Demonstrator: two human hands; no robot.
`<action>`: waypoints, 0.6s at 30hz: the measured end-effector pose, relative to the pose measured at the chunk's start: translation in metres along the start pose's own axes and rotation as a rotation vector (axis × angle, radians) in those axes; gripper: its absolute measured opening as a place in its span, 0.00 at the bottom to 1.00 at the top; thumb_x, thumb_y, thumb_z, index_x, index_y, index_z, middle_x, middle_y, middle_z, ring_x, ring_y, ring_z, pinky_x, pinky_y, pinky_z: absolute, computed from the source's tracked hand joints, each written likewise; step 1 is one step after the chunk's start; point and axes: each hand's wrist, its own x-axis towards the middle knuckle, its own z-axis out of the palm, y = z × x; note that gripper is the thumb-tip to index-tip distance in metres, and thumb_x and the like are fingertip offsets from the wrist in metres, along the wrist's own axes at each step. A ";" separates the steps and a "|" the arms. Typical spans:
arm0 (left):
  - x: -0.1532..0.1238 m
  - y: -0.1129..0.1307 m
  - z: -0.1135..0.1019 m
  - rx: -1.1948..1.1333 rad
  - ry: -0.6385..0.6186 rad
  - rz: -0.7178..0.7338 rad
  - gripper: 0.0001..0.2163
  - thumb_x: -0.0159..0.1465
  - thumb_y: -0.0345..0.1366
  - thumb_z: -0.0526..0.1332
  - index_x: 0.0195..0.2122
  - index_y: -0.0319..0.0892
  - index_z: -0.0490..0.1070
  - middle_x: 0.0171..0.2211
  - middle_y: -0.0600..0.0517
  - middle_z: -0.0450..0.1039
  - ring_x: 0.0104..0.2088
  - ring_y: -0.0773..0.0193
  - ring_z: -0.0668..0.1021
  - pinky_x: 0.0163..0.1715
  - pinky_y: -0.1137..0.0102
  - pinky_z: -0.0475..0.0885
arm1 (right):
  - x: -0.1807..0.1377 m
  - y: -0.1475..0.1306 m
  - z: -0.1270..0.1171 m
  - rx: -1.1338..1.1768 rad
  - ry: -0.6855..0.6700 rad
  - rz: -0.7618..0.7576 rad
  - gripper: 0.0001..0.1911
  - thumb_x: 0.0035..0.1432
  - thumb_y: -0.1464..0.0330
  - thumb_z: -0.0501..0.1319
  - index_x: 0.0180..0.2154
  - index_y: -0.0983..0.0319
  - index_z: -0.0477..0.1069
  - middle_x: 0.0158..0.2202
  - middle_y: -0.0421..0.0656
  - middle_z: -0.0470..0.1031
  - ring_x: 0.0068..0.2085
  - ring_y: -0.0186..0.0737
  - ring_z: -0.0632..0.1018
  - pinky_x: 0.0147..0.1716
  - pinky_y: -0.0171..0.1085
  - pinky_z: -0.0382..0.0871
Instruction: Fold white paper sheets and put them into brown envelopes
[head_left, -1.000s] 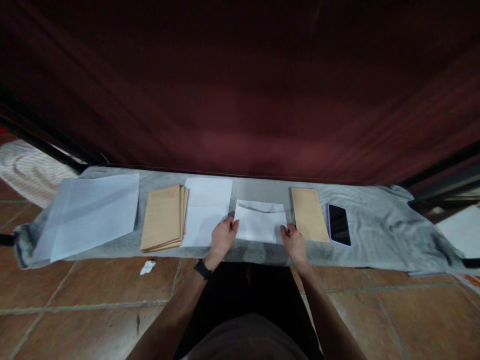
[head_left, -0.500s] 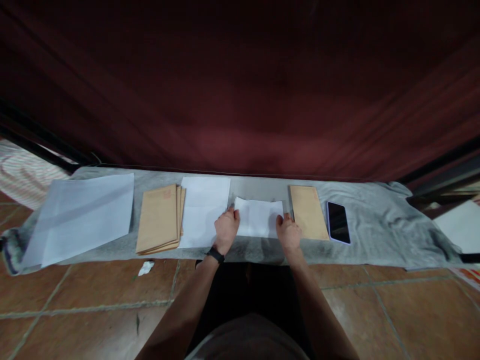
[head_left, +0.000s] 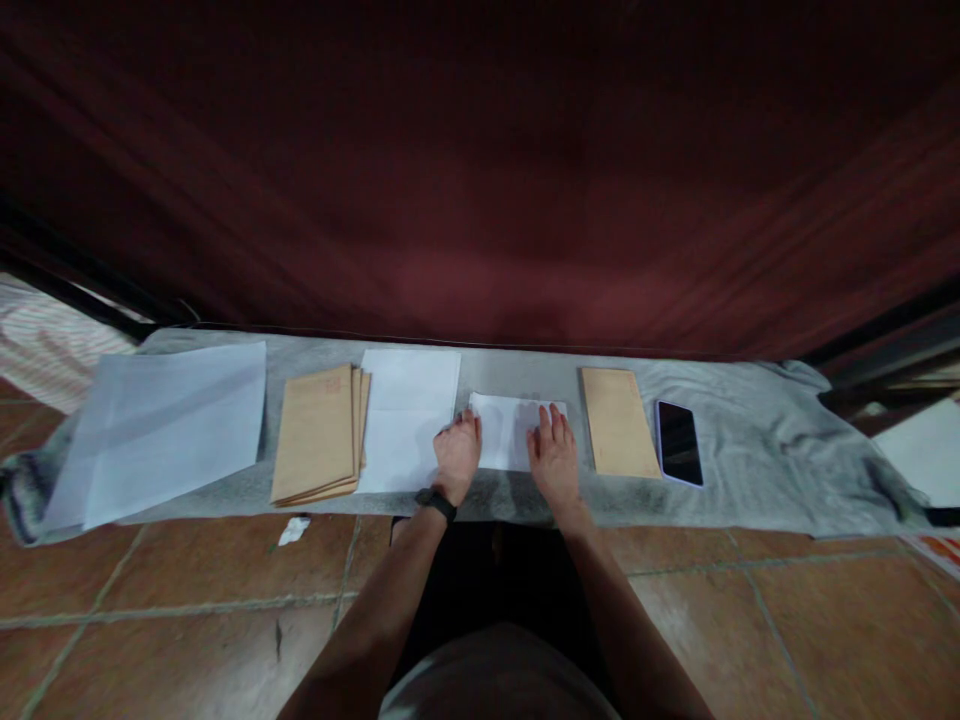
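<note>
A folded sheet of white paper [head_left: 504, 430] lies on the grey cloth in front of me. At its left edge is my left hand [head_left: 457, 450], fingers curled closed on the paper's side; the fingertips are partly hidden. My right hand [head_left: 553, 455] rests flat on the right part of the same sheet, its fingers stretched out and a little apart. Left of my left hand lies a larger white sheet [head_left: 409, 400] with a crease across it. To the right of my right hand is a single brown envelope [head_left: 619, 420].
Several brown envelopes [head_left: 315, 430] are stacked at left, beside large white sheets [head_left: 172, 430]. A phone [head_left: 679, 443] lies right of the single envelope. The grey cloth [head_left: 780, 450] covers this narrow surface, and a dark red curtain [head_left: 495, 200] hangs behind it.
My right hand has moved from the folded paper's right edge inward onto its top and has spread flat. The paper's upper edge lies flatter. My left hand stays at the left edge.
</note>
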 end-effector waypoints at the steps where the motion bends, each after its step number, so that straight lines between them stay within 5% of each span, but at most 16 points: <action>1: 0.000 0.000 0.000 0.003 -0.005 0.005 0.18 0.74 0.40 0.47 0.52 0.37 0.71 0.35 0.39 0.80 0.40 0.51 0.83 0.37 0.65 0.73 | -0.002 -0.002 0.005 0.012 -0.007 -0.041 0.27 0.72 0.64 0.47 0.68 0.67 0.56 0.69 0.56 0.57 0.67 0.54 0.61 0.63 0.52 0.58; 7: 0.000 0.000 -0.003 -0.003 -0.003 0.005 0.17 0.74 0.39 0.46 0.53 0.37 0.69 0.36 0.40 0.80 0.39 0.52 0.83 0.39 0.64 0.73 | -0.013 -0.003 0.023 -0.004 -0.015 -0.081 0.27 0.73 0.60 0.47 0.68 0.64 0.58 0.70 0.55 0.57 0.69 0.54 0.58 0.66 0.56 0.52; 11: -0.008 0.006 -0.002 0.002 0.137 0.035 0.18 0.73 0.36 0.46 0.57 0.34 0.66 0.47 0.36 0.77 0.49 0.49 0.80 0.50 0.58 0.71 | -0.015 -0.001 0.024 -0.010 -0.013 -0.086 0.28 0.73 0.60 0.48 0.68 0.64 0.57 0.70 0.55 0.55 0.70 0.54 0.58 0.66 0.56 0.52; 14: -0.019 0.017 0.009 -0.039 0.241 0.258 0.21 0.73 0.35 0.46 0.64 0.36 0.60 0.63 0.37 0.66 0.64 0.50 0.67 0.62 0.55 0.63 | -0.015 -0.001 0.023 -0.012 -0.037 -0.079 0.28 0.73 0.62 0.48 0.69 0.64 0.56 0.71 0.55 0.53 0.70 0.54 0.57 0.66 0.56 0.51; 18: -0.027 0.032 0.032 -0.130 0.146 0.535 0.24 0.74 0.41 0.45 0.68 0.39 0.56 0.70 0.45 0.56 0.71 0.55 0.56 0.69 0.55 0.53 | -0.015 -0.002 0.022 -0.021 -0.074 -0.085 0.28 0.71 0.68 0.47 0.69 0.64 0.55 0.72 0.53 0.51 0.71 0.52 0.55 0.67 0.55 0.49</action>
